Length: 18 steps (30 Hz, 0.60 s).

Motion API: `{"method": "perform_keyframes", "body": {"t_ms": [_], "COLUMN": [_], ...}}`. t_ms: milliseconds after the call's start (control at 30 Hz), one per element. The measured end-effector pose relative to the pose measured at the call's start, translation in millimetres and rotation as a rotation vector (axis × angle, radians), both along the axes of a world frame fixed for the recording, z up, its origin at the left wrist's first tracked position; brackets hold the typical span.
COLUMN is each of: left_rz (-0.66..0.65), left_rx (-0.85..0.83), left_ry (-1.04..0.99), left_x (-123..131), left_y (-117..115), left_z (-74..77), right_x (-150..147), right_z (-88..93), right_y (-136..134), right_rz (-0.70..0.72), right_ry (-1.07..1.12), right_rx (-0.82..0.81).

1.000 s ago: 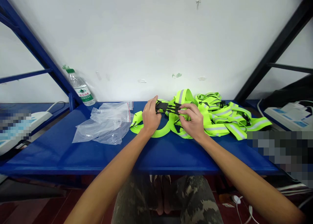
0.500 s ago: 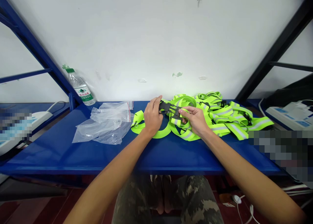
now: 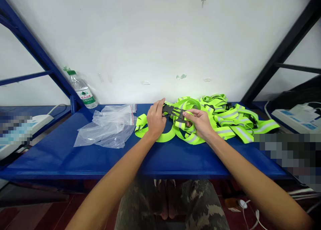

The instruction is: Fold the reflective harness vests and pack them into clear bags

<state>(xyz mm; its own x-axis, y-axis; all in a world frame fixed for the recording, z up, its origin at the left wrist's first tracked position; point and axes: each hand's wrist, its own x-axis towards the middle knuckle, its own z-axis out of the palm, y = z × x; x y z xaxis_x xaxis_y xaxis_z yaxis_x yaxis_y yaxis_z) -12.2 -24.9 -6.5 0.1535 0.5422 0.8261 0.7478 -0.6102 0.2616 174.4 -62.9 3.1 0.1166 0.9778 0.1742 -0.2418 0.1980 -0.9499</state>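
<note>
Your left hand (image 3: 155, 119) and right hand (image 3: 200, 124) are close together, both clamped on a black plastic buckle (image 3: 173, 112). Reflective neon-yellow straps (image 3: 240, 123) run from the buckle and heap to its right on the blue surface (image 3: 62, 156), and you can't tell if it's fastened. So far, none of the straps sit in the clear plastic bag (image 3: 107, 129) left of the buckle.
</note>
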Motion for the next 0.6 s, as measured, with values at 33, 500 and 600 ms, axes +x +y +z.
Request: {"method": "perform_keyframes", "body": {"t_ms": [33,500,600], "left_rz": [0.001,-0.022,-0.045], "left_rx": [0.001,-0.023,-0.035], "left_ry": [0.0,0.051,0.045], "left_x": [-0.1,1.8,3.1], "left_y": [-0.3,-2.7,-3.2], "left_z": [0.0,3.5,3.4], "right_x": [-0.1,0.8,1.4], "right_z": [0.1,0.5,-1.2], "right_y": [-0.2,0.4,1.5], "right_rz": [0.0,-0.009,0.001], "right_ry": [0.0,-0.01,-0.008], "right_rx": [-0.003,-0.056,-0.052]}}
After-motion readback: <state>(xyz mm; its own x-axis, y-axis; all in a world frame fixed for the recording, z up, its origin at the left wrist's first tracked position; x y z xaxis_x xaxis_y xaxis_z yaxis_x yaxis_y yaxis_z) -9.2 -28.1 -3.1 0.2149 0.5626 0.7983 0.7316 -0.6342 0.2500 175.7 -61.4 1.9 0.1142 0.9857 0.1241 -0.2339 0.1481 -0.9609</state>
